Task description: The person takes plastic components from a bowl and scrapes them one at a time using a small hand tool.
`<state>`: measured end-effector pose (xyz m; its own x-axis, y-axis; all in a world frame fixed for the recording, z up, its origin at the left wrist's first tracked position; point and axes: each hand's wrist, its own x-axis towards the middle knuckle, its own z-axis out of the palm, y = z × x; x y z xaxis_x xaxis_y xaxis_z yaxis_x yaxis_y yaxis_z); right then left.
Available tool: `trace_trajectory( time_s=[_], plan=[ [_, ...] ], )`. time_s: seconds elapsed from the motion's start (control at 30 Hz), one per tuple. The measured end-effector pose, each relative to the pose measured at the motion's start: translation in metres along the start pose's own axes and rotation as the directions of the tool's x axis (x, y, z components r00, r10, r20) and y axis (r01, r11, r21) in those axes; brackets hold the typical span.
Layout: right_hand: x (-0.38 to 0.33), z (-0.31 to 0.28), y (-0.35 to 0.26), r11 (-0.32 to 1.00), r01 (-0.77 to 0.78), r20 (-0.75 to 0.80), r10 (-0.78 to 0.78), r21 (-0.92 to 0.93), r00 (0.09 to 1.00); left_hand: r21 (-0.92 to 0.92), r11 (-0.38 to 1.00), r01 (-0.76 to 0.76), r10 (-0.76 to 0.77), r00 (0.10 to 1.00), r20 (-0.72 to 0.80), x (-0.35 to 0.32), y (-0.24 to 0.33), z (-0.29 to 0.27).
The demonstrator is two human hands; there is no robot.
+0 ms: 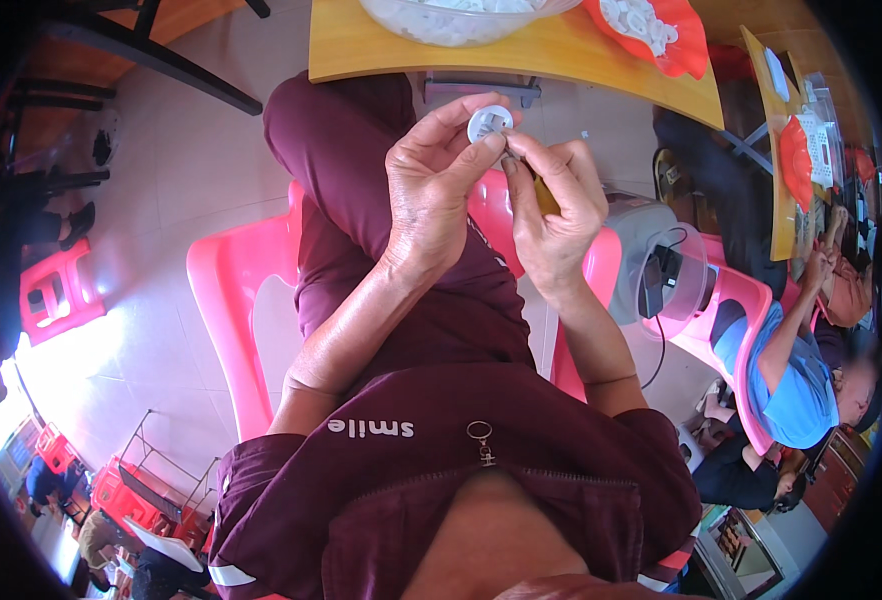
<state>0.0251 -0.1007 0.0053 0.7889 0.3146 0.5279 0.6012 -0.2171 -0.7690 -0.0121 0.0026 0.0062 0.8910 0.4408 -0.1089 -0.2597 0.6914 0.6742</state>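
Above my lap, my left hand [431, 190] pinches a small round white plastic part [490, 123] between thumb and fingers, its hollow inner side facing up. My right hand [561, 205] is closed around a tool with a yellow handle [545, 196]. Most of that tool is hidden by the fingers, and its kind does not show. My right thumb and forefinger meet the near rim of the white part, close to my left thumb. Just beyond the hands is the edge of a wooden table [381, 55].
On the table stand a clear bowl [451, 32] and a red tray [686, 45], both holding white plastic parts. Pink chair arms [223, 300] flank me. At right are a grey container [633, 240], a black power adapter [651, 293] with a cable, and a seated person in blue [791, 390].
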Motion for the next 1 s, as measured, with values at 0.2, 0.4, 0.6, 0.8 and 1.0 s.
trace_trajectory(
  time_s=[0.2, 0.4, 0.6, 0.8, 1.0],
  plan=[
    [0.0017, 0.0020, 0.0057, 0.995, 0.095, -0.040, -0.096, -0.028, 0.995, 0.052, 0.999, -0.014, 0.013, 1.000, 0.018, 0.0004, -0.0028, -0.0039],
    [0.0026, 0.0026, 0.0024, 0.997, 0.079, -0.034, -0.080, -0.020, 0.996, 0.081, 0.997, -0.018, 0.017, 1.000, 0.013, -0.0006, -0.0029, -0.0045],
    [0.0024, 0.0020, 0.0035, 0.997, 0.072, -0.026, -0.073, -0.027, 0.997, 0.076, 0.997, -0.019, 0.018, 1.000, 0.014, -0.0004, -0.0043, -0.0059],
    [0.0031, 0.0032, 0.0039, 0.997, 0.072, -0.038, -0.073, -0.025, 0.997, 0.084, 0.996, -0.026, 0.026, 1.000, 0.003, 0.0001, -0.0049, -0.0061],
    [0.0031, 0.0041, 0.0040, 0.997, 0.063, -0.040, -0.064, -0.042, 0.997, 0.110, 0.993, -0.035, 0.035, 0.999, -0.001, 0.0014, -0.0072, -0.0076]
  ],
)
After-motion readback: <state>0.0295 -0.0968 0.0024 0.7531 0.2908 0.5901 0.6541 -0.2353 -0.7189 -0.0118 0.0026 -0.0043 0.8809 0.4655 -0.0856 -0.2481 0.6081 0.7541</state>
